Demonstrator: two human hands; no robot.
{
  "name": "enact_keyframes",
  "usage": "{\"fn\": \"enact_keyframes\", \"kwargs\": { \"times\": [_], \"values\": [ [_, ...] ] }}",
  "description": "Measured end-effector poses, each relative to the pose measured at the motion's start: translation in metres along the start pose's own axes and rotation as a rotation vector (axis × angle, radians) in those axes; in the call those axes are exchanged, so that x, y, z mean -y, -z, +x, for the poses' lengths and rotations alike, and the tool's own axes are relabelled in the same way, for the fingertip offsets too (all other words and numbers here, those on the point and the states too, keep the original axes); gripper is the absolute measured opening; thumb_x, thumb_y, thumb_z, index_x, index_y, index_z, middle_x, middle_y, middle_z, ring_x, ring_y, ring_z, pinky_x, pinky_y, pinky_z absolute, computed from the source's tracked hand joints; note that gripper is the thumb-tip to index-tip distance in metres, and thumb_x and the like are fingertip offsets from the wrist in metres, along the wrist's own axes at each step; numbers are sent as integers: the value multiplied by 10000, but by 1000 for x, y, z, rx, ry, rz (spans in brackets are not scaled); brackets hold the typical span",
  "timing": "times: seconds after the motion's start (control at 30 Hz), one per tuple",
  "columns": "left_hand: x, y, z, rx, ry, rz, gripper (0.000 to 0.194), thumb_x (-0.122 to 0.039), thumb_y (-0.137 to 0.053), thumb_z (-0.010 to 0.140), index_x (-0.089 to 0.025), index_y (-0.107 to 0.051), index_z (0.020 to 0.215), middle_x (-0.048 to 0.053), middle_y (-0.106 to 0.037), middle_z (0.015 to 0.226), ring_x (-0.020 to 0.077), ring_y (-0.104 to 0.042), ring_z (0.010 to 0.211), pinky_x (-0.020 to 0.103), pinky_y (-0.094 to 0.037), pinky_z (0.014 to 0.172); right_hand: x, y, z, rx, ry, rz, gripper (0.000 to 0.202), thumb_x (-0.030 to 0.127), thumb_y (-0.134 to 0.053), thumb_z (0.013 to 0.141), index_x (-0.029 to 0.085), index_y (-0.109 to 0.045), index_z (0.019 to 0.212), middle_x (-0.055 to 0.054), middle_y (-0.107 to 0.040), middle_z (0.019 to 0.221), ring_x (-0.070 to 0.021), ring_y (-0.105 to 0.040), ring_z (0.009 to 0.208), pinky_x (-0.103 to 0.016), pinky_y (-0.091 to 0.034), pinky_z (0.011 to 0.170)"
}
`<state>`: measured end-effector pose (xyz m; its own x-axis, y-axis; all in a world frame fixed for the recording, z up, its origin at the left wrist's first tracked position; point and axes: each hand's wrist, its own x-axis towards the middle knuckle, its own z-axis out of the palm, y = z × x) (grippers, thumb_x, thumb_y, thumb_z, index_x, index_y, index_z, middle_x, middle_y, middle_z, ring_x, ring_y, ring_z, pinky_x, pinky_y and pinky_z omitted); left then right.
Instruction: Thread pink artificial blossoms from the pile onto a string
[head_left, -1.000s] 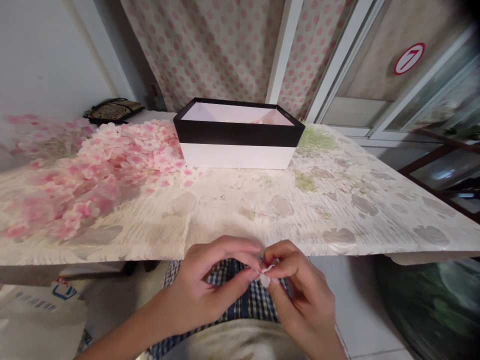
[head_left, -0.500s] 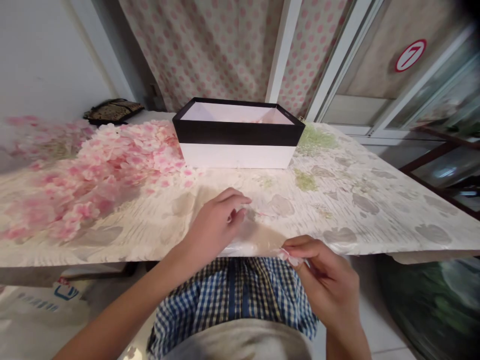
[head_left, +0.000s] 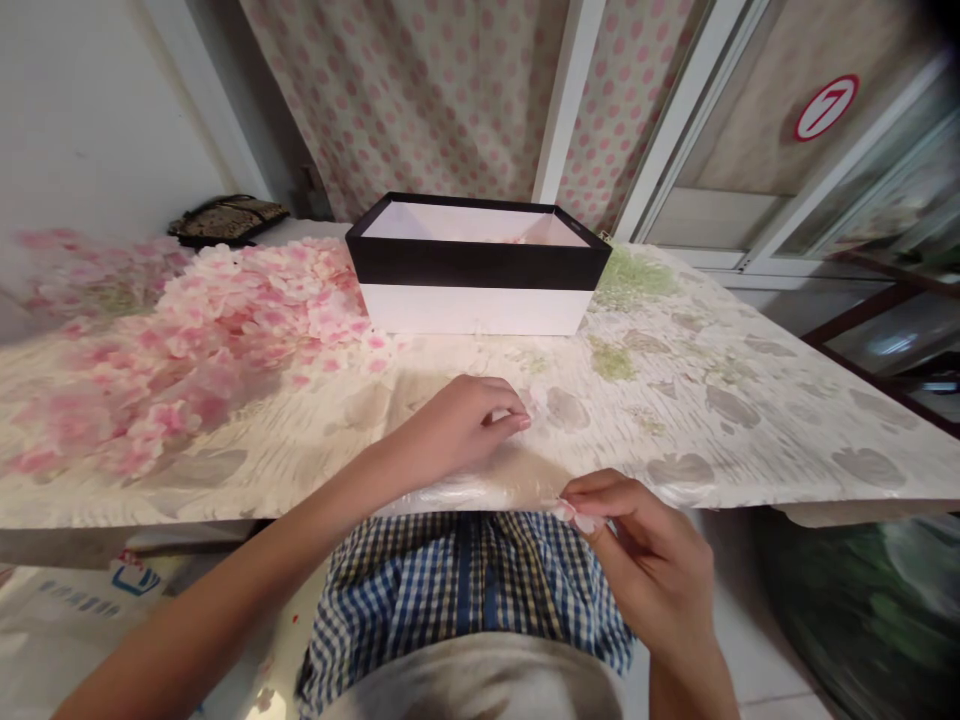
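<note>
My left hand (head_left: 472, 425) is over the middle of the table with thumb and fingertips pinched together. If anything is between them, it is too small to make out. At the table's front edge, my right hand (head_left: 649, 545) pinches a small pale pink artificial flower (head_left: 579, 517) between thumb and fingers. Beyond both hands stands an open white box with a black rim (head_left: 480, 264); a little pink shows inside it. A heap of pink artificial blossoms (head_left: 247, 320) spreads along the left of the table.
Green pieces lie in a pile (head_left: 637, 275) right of the box, and a smaller green clump (head_left: 611, 358) lies nearer. A patterned tablecloth (head_left: 780, 430) covers the table. At the back left is a dark patterned bag (head_left: 229, 218). A curtain (head_left: 427, 100) hangs behind.
My left hand has moved right and its fingers have closed to a pinch. A small pinkish piece seen on the cloth before is now hidden or gone. My right hand has stayed nearly still.
</note>
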<state>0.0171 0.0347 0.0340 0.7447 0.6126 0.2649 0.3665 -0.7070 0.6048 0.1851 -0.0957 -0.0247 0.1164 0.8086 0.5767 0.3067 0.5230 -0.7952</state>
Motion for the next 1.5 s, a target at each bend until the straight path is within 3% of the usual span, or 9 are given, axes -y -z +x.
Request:
{"fn": "enact_keyframes", "kwargs": {
  "times": [0.17,0.37,0.47,0.57,0.7,0.93,1.2,1.4,1.5],
  "values": [
    [-23,2,-29,-39,110,-293,150,-220,-584,911,-150,-688,830,-9,-648,717,88,-549,606,182,-393,538,8,0,4,46,16,178,258,10,-602,829,240,-690,904,-14,-724,827,-160,-700,770,-279,-575,657],
    [-39,-5,-70,50,93,-283,219,-182,-450,979,-226,-637,1084,-7,-697,942,103,-631,799,203,-480,728,15,1,3,118,-55,373,220,51,-669,816,248,-705,910,-9,-739,761,-165,-705,702,-303,-595,633],
    [-41,-9,-80,105,92,-295,215,-169,-450,978,-218,-654,1024,-8,-700,899,109,-635,781,203,-470,695,17,3,3,215,-86,379,143,105,-674,833,240,-708,864,-8,-726,731,-151,-695,667,-280,-580,607],
    [-43,-13,-86,156,68,-328,211,-158,-469,972,-197,-664,904,-21,-696,789,98,-629,694,188,-436,614,17,3,5,335,-65,317,132,140,-641,857,234,-718,807,-16,-674,772,-132,-658,698,-264,-545,609],
    [-45,-18,-93,149,-41,-189,202,-184,-477,972,-194,-650,867,-18,-682,736,109,-619,624,217,-402,585,16,0,6,437,-70,324,160,114,-643,846,251,-710,796,-17,-643,939,-133,-650,794,-288,-541,691],
    [-44,-22,-98,198,-79,-134,219,-145,-438,929,-184,-598,783,-19,-600,618,108,-570,563,210,-378,533,19,-3,5,527,-78,311,194,42,-640,821,225,-689,777,-2,-627,881,-114,-640,771,-256,-524,674],
    [-43,-29,-102,265,-122,-16,266,-96,-394,902,-189,-623,802,0,-612,641,135,-577,583,248,-374,536,13,-2,8,671,-109,293,233,-1,-610,803,210,-645,712,13,-580,857,-92,-617,771,-228,-516,701],
    [-49,-34,-108,287,-173,-26,276,-54,-375,871,-230,-585,899,-21,-665,748,141,-616,659,251,-437,613,13,-4,9,767,-49,477,203,36,-589,808,188,-605,673,-4,-559,831,-93,-595,754,-207,-492,668],
    [-48,-33,-105,132,-208,-43,276,-53,-376,880,-252,-556,945,-33,-684,821,133,-629,730,250,-470,693,18,9,15,643,2,429,72,201,-675,841,205,-643,777,-22,-604,864,-127,-618,801,-243,-511,700]
  ]
}}
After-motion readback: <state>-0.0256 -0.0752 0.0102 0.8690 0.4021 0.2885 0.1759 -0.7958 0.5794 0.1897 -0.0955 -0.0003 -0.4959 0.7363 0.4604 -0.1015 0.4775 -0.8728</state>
